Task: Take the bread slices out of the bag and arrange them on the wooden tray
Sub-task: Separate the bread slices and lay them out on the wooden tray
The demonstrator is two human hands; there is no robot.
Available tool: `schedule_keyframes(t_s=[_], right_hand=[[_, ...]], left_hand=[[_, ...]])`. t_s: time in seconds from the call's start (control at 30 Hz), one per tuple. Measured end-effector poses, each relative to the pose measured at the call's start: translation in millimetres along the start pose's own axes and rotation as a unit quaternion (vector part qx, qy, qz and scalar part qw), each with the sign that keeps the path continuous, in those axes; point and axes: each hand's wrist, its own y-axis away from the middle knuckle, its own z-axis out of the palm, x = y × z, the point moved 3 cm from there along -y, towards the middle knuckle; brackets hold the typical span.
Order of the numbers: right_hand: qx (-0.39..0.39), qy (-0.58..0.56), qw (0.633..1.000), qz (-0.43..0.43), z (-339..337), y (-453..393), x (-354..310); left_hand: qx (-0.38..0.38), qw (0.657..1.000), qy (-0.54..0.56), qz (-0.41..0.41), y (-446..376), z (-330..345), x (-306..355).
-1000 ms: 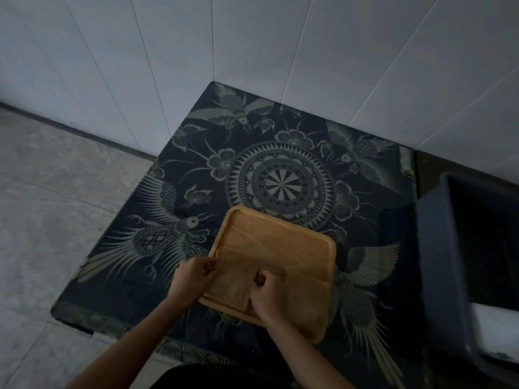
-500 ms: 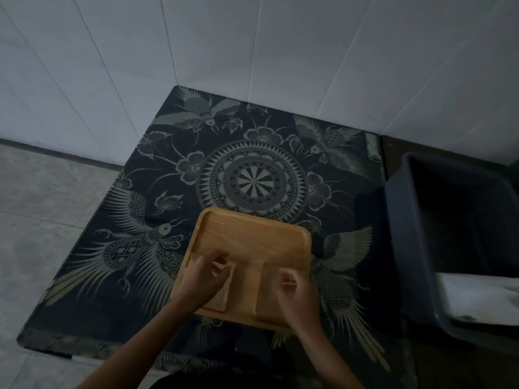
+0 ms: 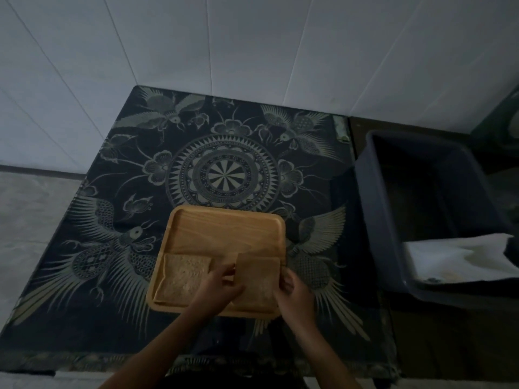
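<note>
A square wooden tray (image 3: 224, 228) lies on the dark patterned cloth, near the front edge. One bread slice (image 3: 182, 276) lies flat in the tray's near left corner. A second bread slice (image 3: 258, 279) sits in the near right corner. My left hand (image 3: 217, 287) pinches this second slice at its left edge, and my right hand (image 3: 295, 293) grips its right edge. Both forearms reach in from the bottom. A white bag (image 3: 455, 256) lies in the bin at the right; its contents are not visible.
A dark grey plastic bin (image 3: 393, 209) stands right of the table, close to the tray. The patterned cloth (image 3: 219, 169) covers a table set into a white-tiled corner. Pale floor (image 3: 31, 214) lies to the left.
The two slices, held together upright over the tray's left side, have been parted. One now lies flat at the left, the other has been moved right between both hands.
</note>
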Motion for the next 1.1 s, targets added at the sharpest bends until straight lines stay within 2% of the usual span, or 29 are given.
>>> schedule_keyframes(t_s=[0.1,0.23,0.37,0.47,0.63,0.87,1.1], right_hand=[[-0.020,-0.012,1.000,0.010,3.6,1.0,1.8],[-0.007,-0.033,0.999,0.031,2.3,0.1,4.2],[0.013,-0.103,0.993,0.059,0.0,-0.6,3.3],[0.031,-0.147,0.986,0.072,-0.9,-1.8,3.2],[0.037,-0.144,0.987,0.064,0.3,-6.3,-2.5],[0.004,-0.168,0.985,0.047,14.6,-24.5,-29.8],[-0.028,-0.169,0.985,0.028,60.6,-54.2,-70.4]], left_hand=[[0.025,1.000,-0.015,0.001,0.6,5.1,-1.6],[0.029,0.998,-0.055,0.014,5.1,7.7,7.0],[0.058,0.995,-0.069,0.029,5.7,7.2,9.3],[0.063,0.998,-0.023,0.022,3.8,6.5,7.4],[0.051,0.996,0.068,0.016,-1.5,-5.6,8.3],[0.050,0.992,0.119,-0.004,-12.7,-47.9,7.7],[0.062,0.991,0.122,0.004,-32.6,-109.9,14.2]])
